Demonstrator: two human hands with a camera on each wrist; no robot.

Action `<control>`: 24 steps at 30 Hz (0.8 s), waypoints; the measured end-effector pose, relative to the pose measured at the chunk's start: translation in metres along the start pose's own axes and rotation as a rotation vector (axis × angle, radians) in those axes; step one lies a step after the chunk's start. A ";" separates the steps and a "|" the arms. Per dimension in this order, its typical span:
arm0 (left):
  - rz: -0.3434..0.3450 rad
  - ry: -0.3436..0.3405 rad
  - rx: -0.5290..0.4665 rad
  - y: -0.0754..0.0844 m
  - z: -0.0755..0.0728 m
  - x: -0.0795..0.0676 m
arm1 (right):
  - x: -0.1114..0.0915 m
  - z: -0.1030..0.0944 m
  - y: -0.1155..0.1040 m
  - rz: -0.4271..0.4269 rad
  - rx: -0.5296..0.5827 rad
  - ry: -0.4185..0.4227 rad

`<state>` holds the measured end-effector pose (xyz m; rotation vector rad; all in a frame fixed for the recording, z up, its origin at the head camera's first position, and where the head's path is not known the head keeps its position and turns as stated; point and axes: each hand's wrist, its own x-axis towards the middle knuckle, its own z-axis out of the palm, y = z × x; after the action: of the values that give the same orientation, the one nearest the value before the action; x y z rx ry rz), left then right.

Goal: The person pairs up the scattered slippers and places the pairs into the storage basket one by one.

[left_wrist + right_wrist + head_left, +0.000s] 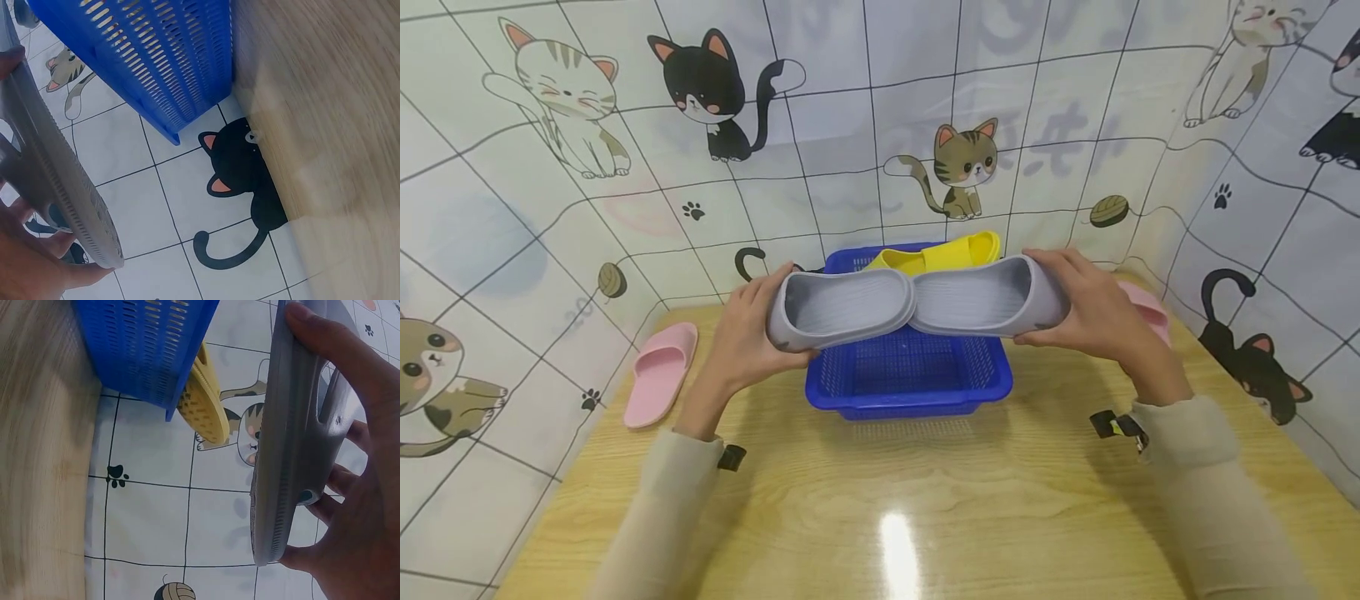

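Note:
Two grey slippers are held up over the blue basket [910, 400], their low open ends meeting in the middle. My left hand [747, 333] grips the covered end of the left grey slipper [850, 304], thumb at the near side and fingers over the far side. On the other side, my right hand [1097, 308] grips the covered end of the right grey slipper [970, 300] in the same way. A yellow slipper [947, 254] lies in the basket's back part, one end past the rim in the right wrist view; the grey pair partly hides it.
The basket stands on a wooden table [820, 517]. A pink slipper [661, 375] lies at the table's left; another pink slipper [1146, 308] at the right is partly behind my right hand. Cat-printed walls [820, 150] enclose the back and sides.

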<state>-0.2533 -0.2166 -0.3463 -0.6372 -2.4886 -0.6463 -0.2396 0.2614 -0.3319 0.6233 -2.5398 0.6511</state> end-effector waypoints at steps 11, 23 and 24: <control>-0.056 0.027 -0.020 0.008 -0.001 -0.007 | -0.004 0.001 -0.005 -0.034 -0.028 0.014; -0.005 0.051 0.000 0.016 -0.008 -0.004 | -0.002 -0.003 -0.011 -0.040 -0.036 -0.002; -0.007 0.047 0.006 0.016 -0.009 -0.004 | -0.003 -0.003 -0.011 -0.044 -0.038 -0.002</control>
<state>-0.2381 -0.2102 -0.3364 -0.6045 -2.4498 -0.6493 -0.2309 0.2547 -0.3274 0.6647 -2.5273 0.5853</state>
